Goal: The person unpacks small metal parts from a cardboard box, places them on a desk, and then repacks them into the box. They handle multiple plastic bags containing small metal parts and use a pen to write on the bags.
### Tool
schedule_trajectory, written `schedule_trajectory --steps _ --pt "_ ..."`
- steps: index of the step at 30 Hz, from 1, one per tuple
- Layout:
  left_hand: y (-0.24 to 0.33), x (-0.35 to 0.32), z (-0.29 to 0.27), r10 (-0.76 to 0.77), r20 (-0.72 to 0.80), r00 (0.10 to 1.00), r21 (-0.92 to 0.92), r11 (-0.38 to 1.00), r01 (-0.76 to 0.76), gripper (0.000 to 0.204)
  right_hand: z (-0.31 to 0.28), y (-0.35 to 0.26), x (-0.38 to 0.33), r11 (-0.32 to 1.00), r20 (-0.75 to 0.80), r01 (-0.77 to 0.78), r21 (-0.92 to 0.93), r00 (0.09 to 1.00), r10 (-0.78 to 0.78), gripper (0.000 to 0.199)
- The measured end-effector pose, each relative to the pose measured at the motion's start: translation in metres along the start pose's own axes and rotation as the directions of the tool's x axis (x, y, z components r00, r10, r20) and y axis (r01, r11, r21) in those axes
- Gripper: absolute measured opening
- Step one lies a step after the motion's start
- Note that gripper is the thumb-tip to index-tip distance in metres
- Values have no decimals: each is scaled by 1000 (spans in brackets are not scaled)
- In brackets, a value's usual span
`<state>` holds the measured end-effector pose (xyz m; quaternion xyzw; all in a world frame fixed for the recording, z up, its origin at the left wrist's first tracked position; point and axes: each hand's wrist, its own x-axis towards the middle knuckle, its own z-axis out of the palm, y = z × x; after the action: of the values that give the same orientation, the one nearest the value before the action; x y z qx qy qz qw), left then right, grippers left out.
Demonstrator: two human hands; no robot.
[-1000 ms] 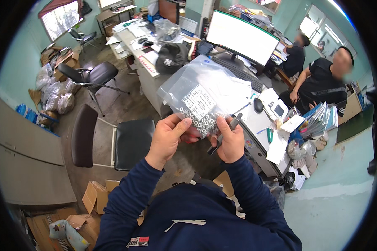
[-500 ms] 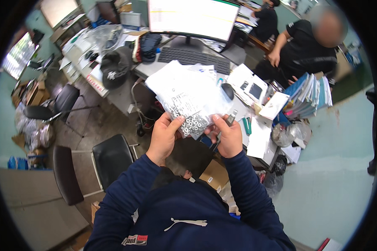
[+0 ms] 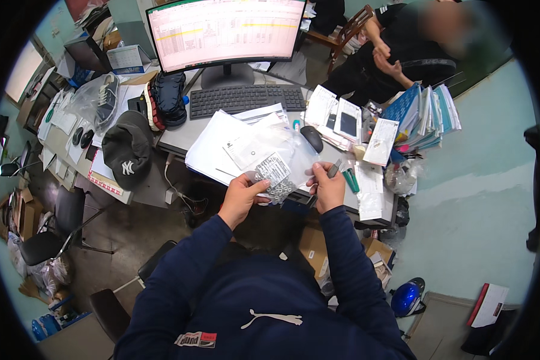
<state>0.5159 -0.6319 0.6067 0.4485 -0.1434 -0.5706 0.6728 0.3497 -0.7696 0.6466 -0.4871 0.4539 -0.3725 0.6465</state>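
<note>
Plastic bag [image 3: 291,146] up in the air, just over the near edge of the counter, and we have it right in front of us! Biggest first: we look across that crowded pale counter [image 3: 177,139], with a co-worker [image 3: 411,39] in black beyond its right side. We spot the wide monitor [image 3: 228,33], lit with a table and yellow-marked rows; then the dark keyboard [image 3: 246,100] in front of it, the stack of papers [image 3: 213,141] just behind the bag, and the dark cap [image 3: 128,150] off to the left. Now our hands: the left hand [image 3: 240,201] at the bag's lower left, fingers pinching it; the right hand [image 3: 330,189] by the bag's right edge, fingers wrapped around a slim grey tool [image 3: 335,168], and whether they also nip the bag, we cannot tell. Smaller again: the black mouse [image 3: 311,138], the white label [image 3: 273,168] on the bag, and, down at the bottom, tiny metal rings [image 3: 279,191]!
</note>
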Motion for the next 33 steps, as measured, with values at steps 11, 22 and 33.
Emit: schedule_trajectory --steps 11,22,33 --pt "32 40 -40 146 -26 989 21 989 -146 36 12 -17 39 988 78 -40 -150 996 52 19" --pt "56 62 1 136 -7 991 217 967 -131 21 -8 -37 76 983 248 -101 -151 959 136 28" --pt "8 77 -14 -66 -184 981 -100 994 48 25 -9 32 101 963 258 -193 -189 936 238 20"
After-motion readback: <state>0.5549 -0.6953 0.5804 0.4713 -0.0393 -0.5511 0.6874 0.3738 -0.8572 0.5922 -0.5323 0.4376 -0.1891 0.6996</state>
